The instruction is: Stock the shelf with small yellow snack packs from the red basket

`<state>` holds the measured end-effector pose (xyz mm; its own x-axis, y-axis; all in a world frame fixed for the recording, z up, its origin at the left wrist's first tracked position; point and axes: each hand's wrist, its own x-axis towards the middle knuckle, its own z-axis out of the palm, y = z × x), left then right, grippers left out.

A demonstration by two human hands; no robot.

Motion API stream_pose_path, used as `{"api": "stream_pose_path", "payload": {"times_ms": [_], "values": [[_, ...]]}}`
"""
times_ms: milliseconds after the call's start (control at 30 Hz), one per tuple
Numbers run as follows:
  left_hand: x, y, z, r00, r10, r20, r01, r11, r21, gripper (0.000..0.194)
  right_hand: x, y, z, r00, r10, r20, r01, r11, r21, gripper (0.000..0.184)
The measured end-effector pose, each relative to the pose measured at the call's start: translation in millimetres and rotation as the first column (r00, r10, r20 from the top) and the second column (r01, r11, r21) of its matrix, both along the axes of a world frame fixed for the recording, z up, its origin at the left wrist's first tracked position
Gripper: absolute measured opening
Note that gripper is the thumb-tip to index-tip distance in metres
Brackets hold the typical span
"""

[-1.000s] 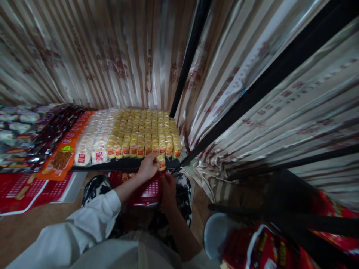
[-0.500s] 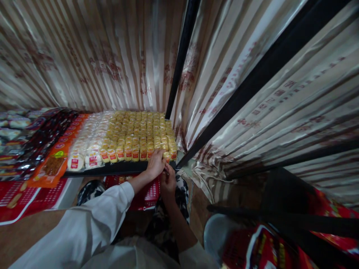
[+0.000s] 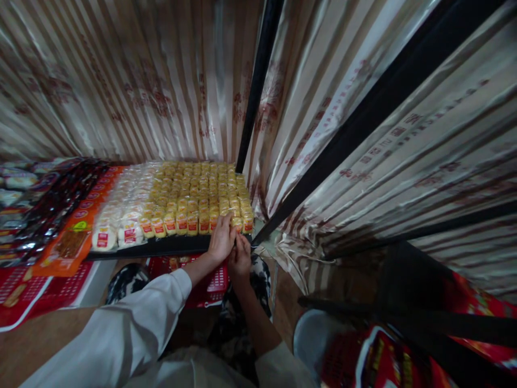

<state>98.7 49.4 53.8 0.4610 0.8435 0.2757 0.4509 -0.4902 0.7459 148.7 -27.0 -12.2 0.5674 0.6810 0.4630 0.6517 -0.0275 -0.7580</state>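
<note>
A black shelf [image 3: 169, 246] holds rows of small yellow wrapped snack packs [image 3: 202, 188] with red labels, and whiter round packs [image 3: 121, 215] to their left. My left hand [image 3: 221, 238] rests its fingers on the front row near the shelf's right end, closed round a yellow pack [image 3: 236, 222]. My right hand [image 3: 240, 257] sits just beside and below it, fingers curled against the same spot at the shelf edge. What the right hand holds is hidden.
Orange and dark snack bags [image 3: 60, 215] fill the shelf to the left. A red basket [image 3: 210, 283] sits on my lap below the shelf. Striped curtains [image 3: 141, 81] and black poles [image 3: 258, 81] close in behind and right. Red packaging [image 3: 375, 355] lies at lower right.
Both hands have moved up from the shelf's front edge to the front row, carrying the yellow pack into the gap there. The camera view has shifted slightly.
</note>
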Motion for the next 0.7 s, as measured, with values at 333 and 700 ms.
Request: {"api": "stream_pose_path", "payload": {"times_ms": [333,700], "values": [[-7.2,-3.5,-10.5,0.998,0.008,-0.066,-0.011,0.999,-0.04,0.012,-0.5,3.0,-1.2,0.999,-0.037,-0.018,0.036,0.998,-0.045,0.043],[-10.0,-3.5,-26.4,0.998,-0.045,-0.045,0.045,0.999,-0.002,0.022,-3.7,5.9,1.3,0.998,-0.053,-0.046,0.052,0.998,-0.018,0.041]]}}
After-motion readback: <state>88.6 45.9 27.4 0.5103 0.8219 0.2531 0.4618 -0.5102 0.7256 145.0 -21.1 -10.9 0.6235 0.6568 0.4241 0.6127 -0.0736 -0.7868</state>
